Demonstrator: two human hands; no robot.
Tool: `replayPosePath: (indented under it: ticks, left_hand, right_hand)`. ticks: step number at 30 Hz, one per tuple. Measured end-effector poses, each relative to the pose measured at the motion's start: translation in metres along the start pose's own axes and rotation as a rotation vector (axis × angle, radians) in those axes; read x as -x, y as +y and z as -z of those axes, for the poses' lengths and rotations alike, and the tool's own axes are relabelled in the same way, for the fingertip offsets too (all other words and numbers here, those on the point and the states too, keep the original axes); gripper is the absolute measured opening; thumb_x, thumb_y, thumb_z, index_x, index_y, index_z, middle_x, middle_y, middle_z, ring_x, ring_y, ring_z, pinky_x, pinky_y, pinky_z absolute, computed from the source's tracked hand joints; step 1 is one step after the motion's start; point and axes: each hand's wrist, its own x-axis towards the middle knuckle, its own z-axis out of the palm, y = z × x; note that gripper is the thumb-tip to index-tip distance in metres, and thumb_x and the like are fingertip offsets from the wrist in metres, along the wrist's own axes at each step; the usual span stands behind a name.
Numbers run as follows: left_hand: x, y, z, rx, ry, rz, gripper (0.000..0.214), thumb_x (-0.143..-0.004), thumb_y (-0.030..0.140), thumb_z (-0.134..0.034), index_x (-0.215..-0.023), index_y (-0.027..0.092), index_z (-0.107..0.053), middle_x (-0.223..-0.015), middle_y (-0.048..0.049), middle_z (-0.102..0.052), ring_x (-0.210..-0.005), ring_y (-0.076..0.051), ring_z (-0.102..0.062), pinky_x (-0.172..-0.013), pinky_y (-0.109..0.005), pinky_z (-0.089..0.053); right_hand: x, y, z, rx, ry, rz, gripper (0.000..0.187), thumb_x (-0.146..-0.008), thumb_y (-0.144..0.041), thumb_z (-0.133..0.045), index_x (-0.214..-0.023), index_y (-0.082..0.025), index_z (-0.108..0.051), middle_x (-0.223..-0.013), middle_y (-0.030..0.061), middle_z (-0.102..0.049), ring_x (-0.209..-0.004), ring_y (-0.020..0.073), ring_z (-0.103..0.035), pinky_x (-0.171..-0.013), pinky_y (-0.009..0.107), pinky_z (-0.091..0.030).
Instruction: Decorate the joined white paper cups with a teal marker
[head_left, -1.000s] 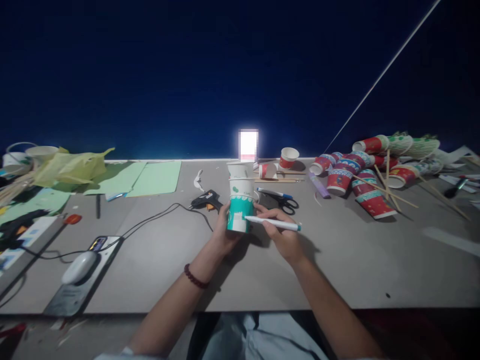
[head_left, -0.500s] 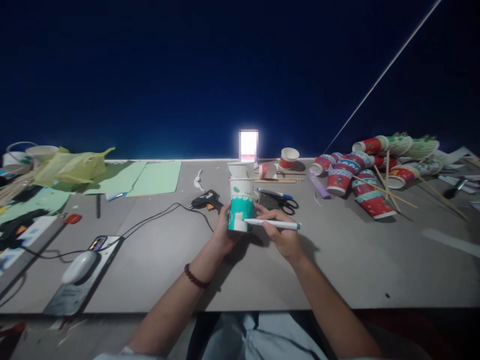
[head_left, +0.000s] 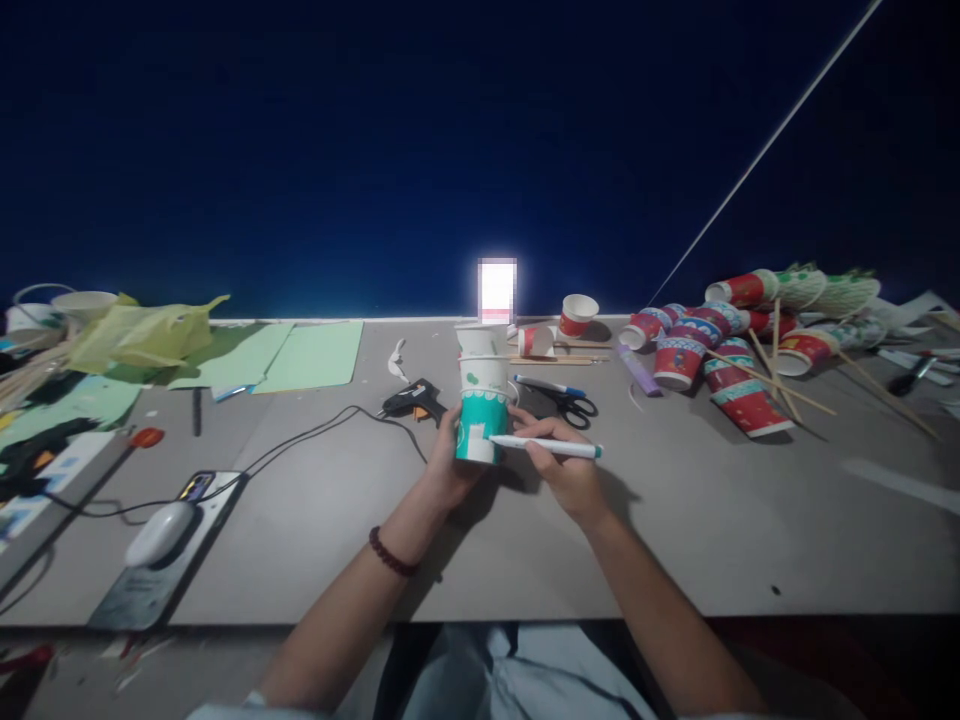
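My left hand (head_left: 452, 465) is wrapped around a stack of paper cups (head_left: 482, 410), white above with a teal, scallop-edged band lower down. A small white rectangle shows on the teal part, facing me. Between the fingers of my right hand (head_left: 568, 475) is a white marker (head_left: 551, 446) with a teal end. Its tip points left and lies at or close to the cup, beside the white rectangle; whether it touches I cannot tell. Just behind the cups, to the left, lies a black glue gun (head_left: 415, 400).
Scissors (head_left: 576, 408) and another marker (head_left: 550, 386) lie behind my right hand. Decorated red and blue cup stacks (head_left: 690, 350) with wooden sticks fill the right. At left are green paper sheets (head_left: 311, 358), a yellow bag (head_left: 146, 332), a power strip (head_left: 64, 490) and a phone (head_left: 139, 590) under a white case (head_left: 160, 533).
Almost nothing differs. The marker's tip has shifted very slightly to the right along the cup; both hands keep their hold.
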Motion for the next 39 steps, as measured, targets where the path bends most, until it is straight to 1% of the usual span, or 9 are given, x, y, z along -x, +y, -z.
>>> replayPosePath:
  ticks: [2, 8, 15, 18, 24, 28, 32, 36, 39]
  left_hand:
    - [0.0, 0.0, 0.0, -0.002, 0.007, -0.002, 0.041, -0.089, 0.045, -0.047, -0.094, 0.01, -0.068, -0.078, -0.0097, -0.07, -0.063, -0.019, -0.063, -0.057, -0.029, -0.05]
    - [0.002, 0.0, 0.0, -0.026, 0.085, -0.018, 0.039, -0.089, 0.044, -0.048, -0.089, 0.011, -0.068, -0.07, -0.0074, -0.067, -0.056, -0.017, -0.06, -0.053, -0.03, -0.049]
    - [0.001, 0.001, -0.003, -0.022, 0.059, -0.018, 0.041, -0.09, 0.043, -0.045, -0.088, 0.01, -0.069, -0.072, -0.0091, -0.069, -0.059, -0.018, -0.063, -0.055, -0.028, -0.049]
    - [0.0, 0.001, -0.001, -0.024, 0.068, -0.02, 0.041, -0.091, 0.044, -0.045, -0.089, 0.011, -0.069, -0.072, -0.0083, -0.069, -0.058, -0.018, -0.062, -0.054, -0.028, -0.049]
    - [0.001, 0.0, 0.002, -0.029, 0.077, -0.032, 0.036, -0.086, 0.043, -0.054, -0.09, 0.011, -0.068, -0.072, -0.0072, -0.069, -0.058, -0.017, -0.063, -0.055, -0.028, -0.049]
    - [0.0, 0.0, -0.001, -0.029, 0.065, -0.041, 0.039, -0.088, 0.043, -0.049, -0.087, 0.01, -0.069, -0.072, -0.0083, -0.07, -0.058, -0.017, -0.063, -0.056, -0.027, -0.049]
    - [-0.001, -0.001, -0.002, -0.034, 0.061, -0.04, 0.041, -0.089, 0.043, -0.047, -0.087, 0.009, -0.069, -0.075, -0.0098, -0.071, -0.062, -0.019, -0.065, -0.059, -0.028, -0.049]
    - [-0.001, 0.0, 0.0, -0.036, 0.083, -0.049, 0.038, -0.088, 0.043, -0.05, -0.09, 0.01, -0.069, -0.073, -0.0081, -0.07, -0.059, -0.018, -0.063, -0.057, -0.028, -0.048]
    - [-0.001, 0.0, 0.001, -0.054, 0.105, -0.039, 0.04, -0.09, 0.043, -0.046, -0.09, 0.01, -0.07, -0.07, -0.0072, -0.069, -0.055, -0.017, -0.06, -0.054, -0.029, -0.047]
  right_hand:
    - [0.0, -0.002, -0.001, 0.003, 0.016, -0.003, 0.015, -0.083, -0.038, -0.067, -0.082, -0.024, -0.07, -0.099, 0.0058, -0.076, -0.12, 0.0273, -0.063, -0.102, 0.044, -0.048]
    - [-0.001, -0.006, -0.002, 0.022, 0.062, -0.017, 0.011, -0.084, -0.035, -0.066, -0.088, -0.025, -0.07, -0.104, 0.0042, -0.076, -0.115, 0.0253, -0.066, -0.103, 0.043, -0.048]
    - [0.0, 0.002, 0.001, 0.008, -0.011, 0.012, 0.012, -0.082, -0.036, -0.069, -0.083, -0.025, -0.073, -0.101, 0.0058, -0.077, -0.122, 0.0292, -0.062, -0.101, 0.046, -0.049]
    - [0.0, 0.0, 0.0, 0.015, 0.006, 0.019, 0.011, -0.083, -0.035, -0.068, -0.084, -0.025, -0.072, -0.1, 0.0051, -0.077, -0.119, 0.0281, -0.063, -0.102, 0.045, -0.048]
    - [-0.001, -0.004, -0.002, 0.05, 0.063, 0.009, 0.008, -0.085, -0.03, -0.065, -0.089, -0.026, -0.071, -0.107, 0.0038, -0.076, -0.115, 0.0244, -0.066, -0.103, 0.043, -0.049]
    - [-0.001, 0.002, 0.001, 0.042, 0.012, 0.021, 0.01, -0.083, -0.033, -0.068, -0.084, -0.023, -0.071, -0.098, 0.0053, -0.077, -0.118, 0.0275, -0.064, -0.1, 0.043, -0.05]
    - [0.0, 0.004, 0.003, 0.037, -0.02, 0.022, 0.013, -0.082, -0.034, -0.069, -0.084, -0.022, -0.072, -0.101, 0.0068, -0.076, -0.122, 0.0289, -0.061, -0.1, 0.044, -0.05]
    - [0.0, -0.001, 0.0, 0.052, 0.014, 0.008, 0.01, -0.084, -0.032, -0.067, -0.087, -0.024, -0.071, -0.106, 0.0057, -0.076, -0.118, 0.0265, -0.064, -0.104, 0.044, -0.047]
    - [-0.001, -0.003, -0.001, 0.05, 0.047, -0.006, 0.009, -0.085, -0.031, -0.065, -0.089, -0.025, -0.07, -0.107, 0.0051, -0.076, -0.117, 0.0254, -0.065, -0.104, 0.043, -0.047]
